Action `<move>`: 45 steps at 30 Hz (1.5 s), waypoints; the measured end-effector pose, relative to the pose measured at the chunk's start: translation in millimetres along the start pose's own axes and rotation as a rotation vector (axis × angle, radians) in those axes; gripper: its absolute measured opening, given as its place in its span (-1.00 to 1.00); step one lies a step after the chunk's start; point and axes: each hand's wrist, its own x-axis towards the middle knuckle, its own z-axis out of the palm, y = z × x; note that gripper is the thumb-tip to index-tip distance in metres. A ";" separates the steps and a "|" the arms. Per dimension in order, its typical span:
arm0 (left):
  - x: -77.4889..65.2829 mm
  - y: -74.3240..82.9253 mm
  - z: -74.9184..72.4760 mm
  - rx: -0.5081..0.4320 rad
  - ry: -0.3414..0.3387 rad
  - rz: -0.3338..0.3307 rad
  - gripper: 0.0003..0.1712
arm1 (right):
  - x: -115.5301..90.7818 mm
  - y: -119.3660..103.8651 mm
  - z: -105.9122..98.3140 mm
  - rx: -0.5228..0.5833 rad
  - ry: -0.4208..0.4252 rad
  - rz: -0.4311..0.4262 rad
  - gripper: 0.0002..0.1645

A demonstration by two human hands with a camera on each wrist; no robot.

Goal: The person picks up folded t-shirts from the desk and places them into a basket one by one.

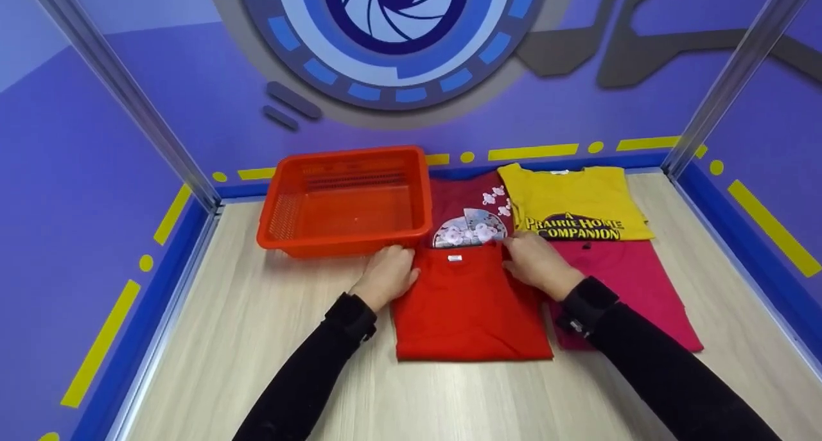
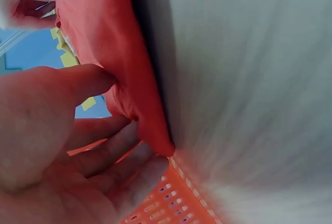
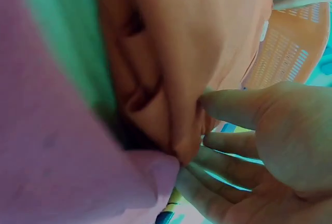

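Note:
A folded red T-shirt [image 1: 472, 309] lies on the table in front of the person, its collar with a white label toward the back. My left hand [image 1: 388, 274] pinches its far left corner between thumb and fingers, close by the basket. At the far right corner my right hand [image 1: 538, 261] pinches the same shirt; in the right wrist view the thumb and fingertips [image 3: 212, 99] close on its folded layers. Behind it lies a dark red shirt [image 1: 465, 200] with a flower and fan print, partly covered by the red one.
An orange-red plastic basket [image 1: 347, 243] stands at the back left. A folded yellow shirt [image 1: 571, 194] with lettering lies at the back right, and a folded magenta shirt [image 1: 632, 293] in front of it, beside the red one. Blue-purple panels [image 1: 160, 75] enclose the table.

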 end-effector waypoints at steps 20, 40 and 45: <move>-5.4 19.1 4.2 -0.117 0.102 -0.078 -0.78 | -3.3 3.3 -4.6 0.125 0.041 -0.012 -0.72; -24.6 -15.9 -111.7 -0.449 0.207 -0.014 -0.72 | 0.6 -16.9 -94.1 0.610 0.079 0.110 -0.73; -31.8 -36.3 -142.8 -0.410 0.287 0.002 -0.83 | 6.6 -39.8 -114.4 0.587 0.129 0.044 -0.76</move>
